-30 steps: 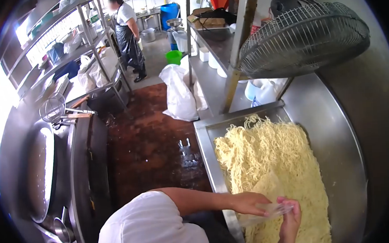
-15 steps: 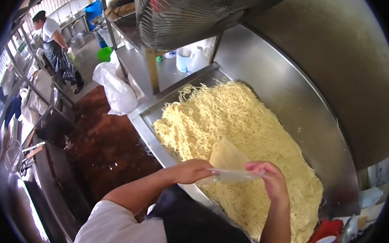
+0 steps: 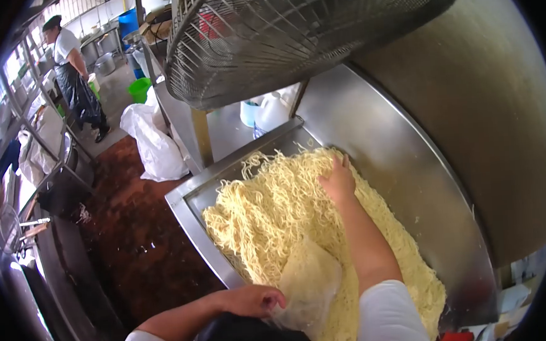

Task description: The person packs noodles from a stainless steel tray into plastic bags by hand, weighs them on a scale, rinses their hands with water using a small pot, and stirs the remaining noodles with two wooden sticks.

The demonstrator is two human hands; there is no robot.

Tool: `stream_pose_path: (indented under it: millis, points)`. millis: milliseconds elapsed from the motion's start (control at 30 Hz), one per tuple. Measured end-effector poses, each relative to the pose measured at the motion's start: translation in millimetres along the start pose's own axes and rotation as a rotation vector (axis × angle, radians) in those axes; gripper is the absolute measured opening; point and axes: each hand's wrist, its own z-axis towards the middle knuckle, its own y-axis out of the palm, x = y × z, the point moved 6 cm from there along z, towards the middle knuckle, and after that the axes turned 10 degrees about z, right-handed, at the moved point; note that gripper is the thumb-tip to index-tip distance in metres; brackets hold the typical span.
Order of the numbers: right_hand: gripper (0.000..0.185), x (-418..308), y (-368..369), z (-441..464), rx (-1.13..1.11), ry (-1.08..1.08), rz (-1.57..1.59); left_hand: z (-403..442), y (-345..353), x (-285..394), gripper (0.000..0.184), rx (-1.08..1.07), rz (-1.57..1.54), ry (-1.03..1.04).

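Observation:
A heap of pale yellow noodles point(image 3: 268, 201) fills a steel trough point(image 3: 192, 221). On the noodles in front of me lies a clear plastic bag point(image 3: 312, 273) with noodles in it. My left hand point(image 3: 255, 300) is curled closed at the near edge of the bag, by the trough's near rim. Stretched out to the far side of the heap, my right hand point(image 3: 339, 179) touches the noodles with thumb and fingers apart. Its fingertips are partly hidden among the strands.
A large fan point(image 3: 303, 39) hangs over the trough's far end. Beyond it are a shelf with a white jug point(image 3: 273, 112) and a white sack point(image 3: 154, 146). A person point(image 3: 73, 76) in a dark apron stands at the far left, near a green tub point(image 3: 139, 90).
My right hand has let go of the bag's mouth and reached forward onto the noodles. The bag now lies lower and nearer, with my left hand still at its edge.

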Motion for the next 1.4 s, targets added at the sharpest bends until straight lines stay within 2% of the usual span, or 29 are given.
stream_pose_path:
  millis: [67,167,200,300,333,433,500,533,633,700,733,767,833,933,967,1000,1067,1167,1200,1233,1300,1333,1367,1400]
  points:
    - [0.068,-8.0,8.0,19.8,-0.03,0.166,-0.114,-6.5,-2.7,5.9,0.041,0.048,-0.066,0.008]
    - [0.066,15.2,53.1,35.3,-0.407,0.237,-0.101,-2.5,-0.7,2.3,0.042,-0.022,-0.035,-0.131]
    - [0.062,18.9,58.2,33.2,-0.36,0.143,-0.077,1.6,0.4,-1.5,0.039,0.063,0.085,0.045]
    - [0.055,19.8,43.6,3.6,-0.243,0.299,0.521,18.6,5.7,-9.8,0.031,0.106,0.237,0.167]
    - [0.06,15.5,29.9,-9.9,-0.188,0.481,0.798,23.2,3.2,-8.9,0.029,0.129,0.234,0.134]
    - [0.067,21.2,-23.1,-12.5,0.109,0.333,1.324,34.2,-13.5,9.1,0.024,0.163,0.234,0.062]
    - [0.073,23.4,-79.5,-4.4,0.045,0.292,1.328,38.8,-17.7,25.4,0.025,0.137,0.246,0.061]
    - [0.067,21.0,-112.6,-3.9,0.094,0.217,1.373,40.8,-17.4,32.7,0.028,0.099,0.291,0.026]
    - [0.044,6.7,-211.5,-3.2,0.198,0.11,1.577,44.8,-8.4,43.7,0.024,0.236,0.465,0.212]
    - [0.033,7.0,-277.5,-2.6,0.364,0.038,1.614,49.7,1.3,37.6,0.019,0.245,0.573,0.23]
    - [0.031,4.8,-311.9,-3.8,0.344,-0.019,1.61,50.5,4.6,37.0,0.017,0.252,0.627,0.24]
    - [0.029,3.7,-345.3,-5.9,0.323,-0.074,1.603,50.0,4.0,37.4,0.013,0.238,0.531,0.212]
    - [0.027,17.9,-405.0,-12.1,0.538,-0.062,1.571,48.8,0.2,38.6,0.005,0.201,0.34,0.149]
    - [0.028,8.3,-465.8,-45.8,0.616,-0.103,1.446,50.5,-0.6,20.3,0.004,0.133,-0.321,-0.022]
    - [0.028,7.2,-469.8,-55.9,0.588,-0.14,1.446,51.4,-4.3,18.0,0.006,0.121,-0.568,0.016]
    - [0.027,3.4,-469.2,-67.2,0.561,-0.173,1.444,52.2,-10.7,22.9,0.01,0.105,-0.817,0.043]
    - [0.029,24.3,-467.6,-80.0,0.476,-0.182,1.458,49.5,-30.0,48.6,0.013,0.108,-0.991,0.065]
    - [0.03,44.9,-406.0,-111.9,0.44,-0.023,1.483,54.2,-48.5,78.0,0.017,0.069,-0.872,0.124]
    - [0.028,42.5,-376.5,-129.2,0.323,-0.042,1.449,52.9,-54.1,77.7,0.018,0.107,-0.722,0.163]
    - [0.026,87.7,-327.9,-141.0,0.284,0.157,1.288,53.8,-55.3,74.4,0.02,0.118,-0.584,0.208]
    - [0.031,91.9,-279.5,-177.5,-0.014,0.546,0.428,41.1,-47.1,62.3,0.028,0.063,-0.306,-0.128]
    - [0.044,100.1,-238.2,-198.5,-0.077,0.523,0.579,40.1,-45.3,42.3,0.029,-0.008,-0.198,-0.13]
    - [0.062,125.7,-181.7,-210.0,-0.201,0.583,0.577,34.4,-43.2,34.3,0.028,-0.107,-0.289,-0.058]
    - [0.074,143.6,-124.9,-220.2,-0.265,0.447,0.235,27.0,-39.4,35.3,0.036,-0.116,-0.243,-0.112]
